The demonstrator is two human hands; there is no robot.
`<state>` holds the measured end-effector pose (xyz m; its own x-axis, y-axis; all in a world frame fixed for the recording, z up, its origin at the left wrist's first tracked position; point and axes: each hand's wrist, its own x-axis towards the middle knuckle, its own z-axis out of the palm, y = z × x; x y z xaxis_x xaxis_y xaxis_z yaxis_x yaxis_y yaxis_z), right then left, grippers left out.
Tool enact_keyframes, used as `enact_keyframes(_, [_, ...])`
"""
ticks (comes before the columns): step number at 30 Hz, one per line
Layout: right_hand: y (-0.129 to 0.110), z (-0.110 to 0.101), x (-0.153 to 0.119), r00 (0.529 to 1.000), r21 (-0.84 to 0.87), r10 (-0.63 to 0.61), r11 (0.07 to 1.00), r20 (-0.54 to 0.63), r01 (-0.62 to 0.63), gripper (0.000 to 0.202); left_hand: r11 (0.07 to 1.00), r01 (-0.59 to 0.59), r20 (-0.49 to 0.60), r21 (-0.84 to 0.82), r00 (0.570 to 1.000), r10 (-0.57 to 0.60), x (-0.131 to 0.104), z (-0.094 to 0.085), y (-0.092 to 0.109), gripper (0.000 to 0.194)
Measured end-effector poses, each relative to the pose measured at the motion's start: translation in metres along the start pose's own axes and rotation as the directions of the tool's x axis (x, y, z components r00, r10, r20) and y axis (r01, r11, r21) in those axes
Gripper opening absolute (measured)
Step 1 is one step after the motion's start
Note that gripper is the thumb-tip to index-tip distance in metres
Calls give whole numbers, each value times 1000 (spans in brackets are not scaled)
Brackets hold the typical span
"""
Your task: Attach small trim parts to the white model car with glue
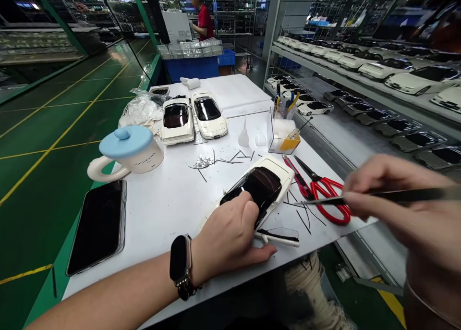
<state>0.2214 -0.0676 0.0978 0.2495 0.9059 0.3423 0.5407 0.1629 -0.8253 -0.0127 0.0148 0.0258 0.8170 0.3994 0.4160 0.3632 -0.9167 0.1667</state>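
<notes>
A white model car (284, 171) with dark glass lies at a slant on the white table, its near door (283, 236) swung out. My left hand (226, 226) rests over one end of the car, fingers curled on its body and thumb stretched towards the door. At the right, above the table edge, my right hand (385, 195) pinches dark tweezers (331, 201), whose thin tip points left towards the car. Under the tweezers are red-handled scissors (326, 190) and a red cutter (297, 176). Thin black strips (303, 219) are scattered beside the car.
Two white model cars (209, 114) stand farther back. A lidded mug (144, 152) and a phone (99, 226) are at the left. A clear tool box (283, 135) stands beside small bottles (244, 135). Racks of model cars (392, 70) line the right; a person in red (204, 20) is behind.
</notes>
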Motion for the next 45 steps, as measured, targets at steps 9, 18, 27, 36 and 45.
enact_keyframes(9, [90, 6, 84, 839, -7, -54, 998, -542, 59, 20, 999, -49, -130, 4, 990, 49, -2, 7, -1, 34])
enact_keyframes(18, [108, 51, 133, 877, -360, -192, 933, -440, 23, 19, 998, -55, -201, 25, 978, 59, -4, 10, -1, 35])
enact_keyframes(27, [58, 29, 99, 665, -439, -396, 891, -633, 112, 20, 998, -69, -196, -10, 978, 65, -4, 11, -3, 30])
enact_keyframes(36, [26, 74, -37, 732, -112, -353, 927, -583, 358, 28, 999, -45, -180, -9, 983, 43, -4, 9, 0, 26])
enact_keyframes(45, [56, 93, -46, 835, -120, -322, 946, -445, 301, 31, 998, -53, -184, 15, 981, 55, -3, 9, 1, 25])
